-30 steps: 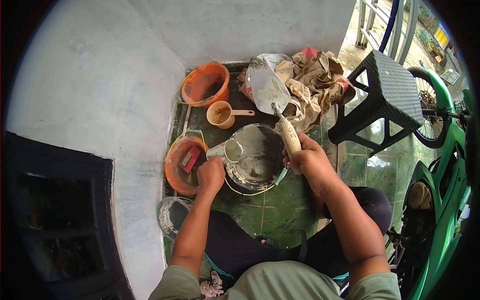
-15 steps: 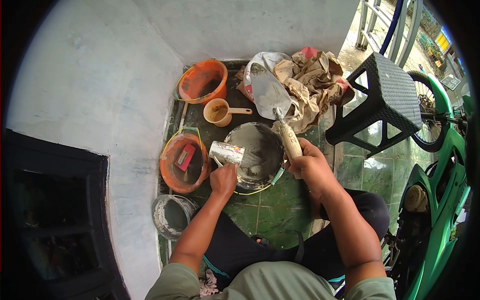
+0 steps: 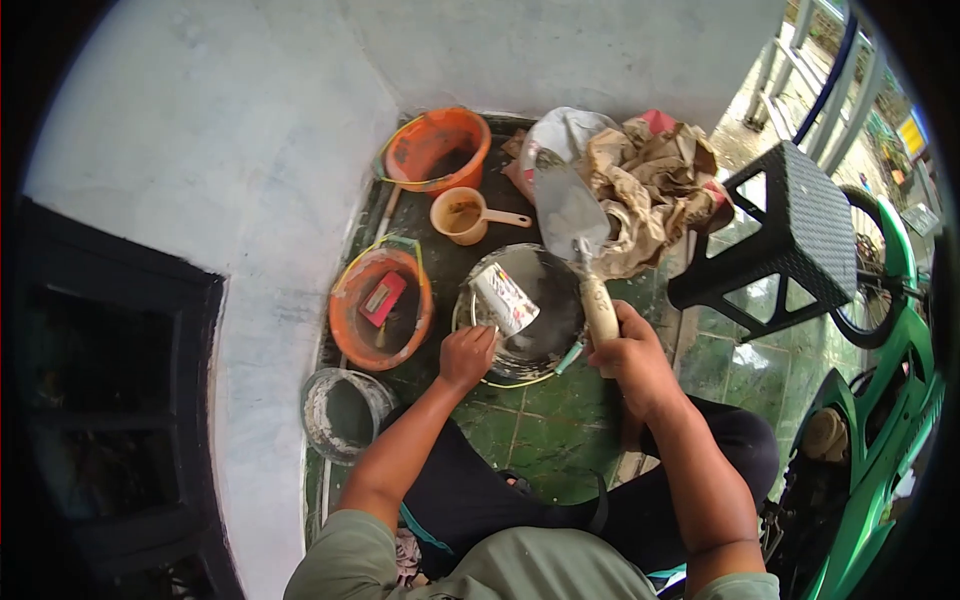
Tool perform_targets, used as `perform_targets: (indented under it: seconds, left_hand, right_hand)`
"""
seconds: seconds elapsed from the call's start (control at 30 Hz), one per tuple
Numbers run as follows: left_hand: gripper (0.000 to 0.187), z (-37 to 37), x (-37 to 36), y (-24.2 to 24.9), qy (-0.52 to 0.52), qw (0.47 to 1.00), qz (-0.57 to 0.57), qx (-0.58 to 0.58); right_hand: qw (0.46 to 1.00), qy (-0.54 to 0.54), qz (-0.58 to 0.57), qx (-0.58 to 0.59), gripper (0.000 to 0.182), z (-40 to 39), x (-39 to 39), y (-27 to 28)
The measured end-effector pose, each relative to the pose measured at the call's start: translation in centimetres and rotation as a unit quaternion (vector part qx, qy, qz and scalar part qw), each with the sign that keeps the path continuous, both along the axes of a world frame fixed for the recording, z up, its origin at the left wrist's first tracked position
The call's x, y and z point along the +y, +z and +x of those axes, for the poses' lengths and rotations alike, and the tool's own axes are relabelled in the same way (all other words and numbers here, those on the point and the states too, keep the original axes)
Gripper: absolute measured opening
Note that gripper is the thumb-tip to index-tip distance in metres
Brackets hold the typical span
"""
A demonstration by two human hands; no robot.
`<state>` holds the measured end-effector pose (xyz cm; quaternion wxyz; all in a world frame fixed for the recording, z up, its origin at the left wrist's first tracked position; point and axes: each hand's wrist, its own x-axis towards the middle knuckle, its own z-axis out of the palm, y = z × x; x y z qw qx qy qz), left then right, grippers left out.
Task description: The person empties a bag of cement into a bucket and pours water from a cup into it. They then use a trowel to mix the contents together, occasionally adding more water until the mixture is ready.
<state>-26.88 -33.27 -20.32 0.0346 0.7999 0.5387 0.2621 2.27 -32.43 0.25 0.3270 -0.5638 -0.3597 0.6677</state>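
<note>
My left hand (image 3: pixel 468 357) is closed on the handle of a white mug (image 3: pixel 505 299) with coloured print and grey smears. The mug is tilted over a black bucket (image 3: pixel 566 335), which holds grey wet mix. At the bucket's right side, my right hand (image 3: pixel 637 358) grips the wooden handle of a trowel (image 3: pixel 572 213). Its grey-smeared metal blade points up and away from me, above the bucket's far edge. What lies inside the mug is hidden from this side.
Two orange buckets (image 3: pixel 476 138) stand left, one holding a red item (image 3: pixel 382 298). A peach dipper (image 3: pixel 460 217) sits behind the black bucket. Nearer left is a smeared clear container (image 3: pixel 334 440). Crumpled brown paper (image 3: pixel 655 185), a black stool (image 3: pixel 800 240) and a green motorbike (image 3: pixel 890 420) are right.
My left hand has brought the mug right and farther over the black bucket, tipping it differently. The trowel remains in my right hand, its blade still raised. The camera view has shifted slightly.
</note>
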Motion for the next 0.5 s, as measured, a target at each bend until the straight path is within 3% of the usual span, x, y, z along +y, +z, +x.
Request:
perform_targets:
  seconds: [0.1,0.23,0.33,0.43,0.5]
  left_hand:
    - [0.014,-1.0,-0.4,1.9,0.128,0.972,-0.052,-0.191]
    - [0.018,-6.3,-0.7,3.4,0.259,0.936,-0.01,-0.24]
    - [0.023,-11.4,-1.6,2.7,0.332,0.921,-0.02,-0.203]
    - [0.022,-15.7,-1.8,1.3,0.347,0.937,-0.028,-0.038]
    - [0.024,-17.8,-1.5,-1.5,0.365,0.926,-0.095,0.017]
  right_hand:
    - [0.999,-0.011,-0.026,0.047,0.049,-0.3,0.2,-0.2]
    - [0.998,-0.005,-0.046,0.045,0.052,-0.7,0.6,-0.1]
    - [0.998,0.002,-0.043,0.035,0.053,-1.1,0.9,-0.2]
    - [0.998,0.011,-0.038,0.039,0.053,-1.2,1.1,-0.3]
    - [0.998,0.014,-0.04,0.042,0.052,-1.4,0.9,-0.3]
